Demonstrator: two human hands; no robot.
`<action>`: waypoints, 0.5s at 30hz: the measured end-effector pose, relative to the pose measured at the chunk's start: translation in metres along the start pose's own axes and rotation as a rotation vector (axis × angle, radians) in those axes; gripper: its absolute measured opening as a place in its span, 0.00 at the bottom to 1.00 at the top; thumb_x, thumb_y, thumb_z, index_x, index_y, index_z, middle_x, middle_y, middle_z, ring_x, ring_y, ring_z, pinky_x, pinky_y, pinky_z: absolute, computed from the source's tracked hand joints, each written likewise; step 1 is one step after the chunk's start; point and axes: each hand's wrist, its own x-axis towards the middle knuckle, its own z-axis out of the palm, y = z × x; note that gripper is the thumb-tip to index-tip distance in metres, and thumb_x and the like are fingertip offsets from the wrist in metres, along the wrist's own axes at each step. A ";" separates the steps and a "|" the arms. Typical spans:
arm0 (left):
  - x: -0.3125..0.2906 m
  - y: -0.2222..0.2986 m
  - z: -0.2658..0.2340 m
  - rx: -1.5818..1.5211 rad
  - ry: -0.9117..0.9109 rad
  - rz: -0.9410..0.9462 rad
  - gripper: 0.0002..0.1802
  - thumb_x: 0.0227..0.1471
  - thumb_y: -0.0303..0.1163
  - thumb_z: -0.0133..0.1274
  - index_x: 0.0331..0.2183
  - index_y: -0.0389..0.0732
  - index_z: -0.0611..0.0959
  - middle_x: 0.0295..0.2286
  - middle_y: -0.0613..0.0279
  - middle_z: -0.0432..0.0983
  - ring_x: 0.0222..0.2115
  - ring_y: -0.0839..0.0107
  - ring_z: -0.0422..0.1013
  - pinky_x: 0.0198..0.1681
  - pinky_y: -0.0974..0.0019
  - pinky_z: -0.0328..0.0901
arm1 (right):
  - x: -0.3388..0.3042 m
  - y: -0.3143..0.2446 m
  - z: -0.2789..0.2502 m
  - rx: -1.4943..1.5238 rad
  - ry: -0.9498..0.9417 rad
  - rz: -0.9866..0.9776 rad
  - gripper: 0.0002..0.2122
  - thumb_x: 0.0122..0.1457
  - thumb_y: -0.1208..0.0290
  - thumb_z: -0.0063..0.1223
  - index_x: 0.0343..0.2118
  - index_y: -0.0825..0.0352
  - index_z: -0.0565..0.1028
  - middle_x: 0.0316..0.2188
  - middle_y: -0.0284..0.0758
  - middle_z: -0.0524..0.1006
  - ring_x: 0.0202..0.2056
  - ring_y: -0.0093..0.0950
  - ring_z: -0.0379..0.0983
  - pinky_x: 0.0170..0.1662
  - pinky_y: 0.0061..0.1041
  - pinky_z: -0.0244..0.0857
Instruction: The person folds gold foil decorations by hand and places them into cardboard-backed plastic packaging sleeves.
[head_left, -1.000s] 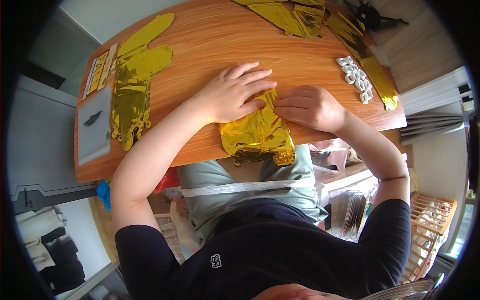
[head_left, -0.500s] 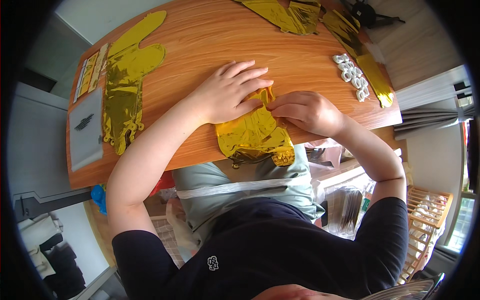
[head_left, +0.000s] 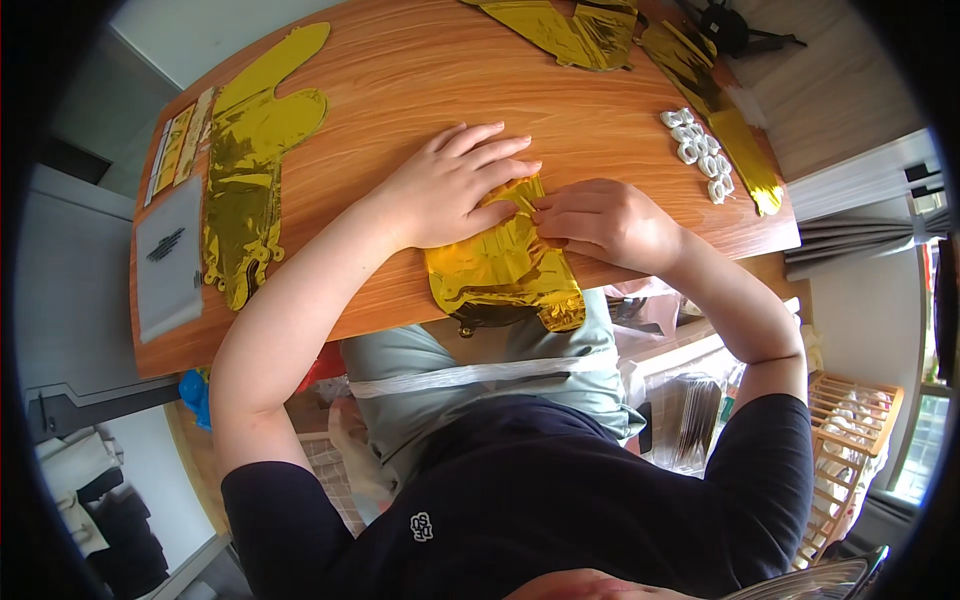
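A shiny gold foil balloon (head_left: 505,270), flat and creased, lies at the table's near edge, its lower end hanging over toward my lap. My left hand (head_left: 455,190) rests palm down across its upper left part, fingers stretched out and spread, the tips on the table and foil. At the balloon's upper right edge, my right hand (head_left: 615,225) has its thumb and fingers pinched together on the foil. The fingertips of the right hand are partly hidden, so the exact bit they grip is hard to see.
On the wooden table (head_left: 390,90) are a long gold foil balloon (head_left: 245,160) at left, more gold foil (head_left: 570,30) at the back, and a gold strip (head_left: 740,150) at right. White ribbon rolls (head_left: 697,150) cluster nearby. A translucent bag (head_left: 170,270) lies at left.
Both hands stay nearly in place. The foil between them looks slightly smoother and shifted a little; the whole view has drifted slightly.
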 end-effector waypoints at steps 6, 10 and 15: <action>0.001 0.005 -0.007 0.006 -0.017 -0.007 0.36 0.60 0.57 0.53 0.66 0.60 0.67 0.68 0.66 0.57 0.70 0.57 0.50 0.72 0.46 0.46 | -0.013 -0.001 0.003 -0.020 -0.042 -0.014 0.16 0.51 0.71 0.64 0.45 0.64 0.79 0.48 0.38 0.79 0.47 0.41 0.79 0.48 0.38 0.76; 0.002 0.012 -0.020 0.179 -0.043 0.038 0.42 0.57 0.62 0.53 0.67 0.57 0.65 0.69 0.65 0.56 0.70 0.57 0.49 0.72 0.44 0.45 | -0.009 -0.005 0.002 -0.029 -0.071 -0.006 0.17 0.51 0.71 0.65 0.44 0.67 0.80 0.46 0.41 0.79 0.49 0.42 0.79 0.55 0.39 0.75; -0.003 0.021 -0.032 0.158 -0.089 0.036 0.41 0.61 0.60 0.51 0.68 0.51 0.65 0.70 0.63 0.53 0.71 0.57 0.47 0.72 0.43 0.43 | -0.009 -0.006 0.000 -0.019 -0.103 0.013 0.16 0.51 0.71 0.64 0.45 0.65 0.80 0.46 0.39 0.79 0.48 0.42 0.79 0.52 0.39 0.76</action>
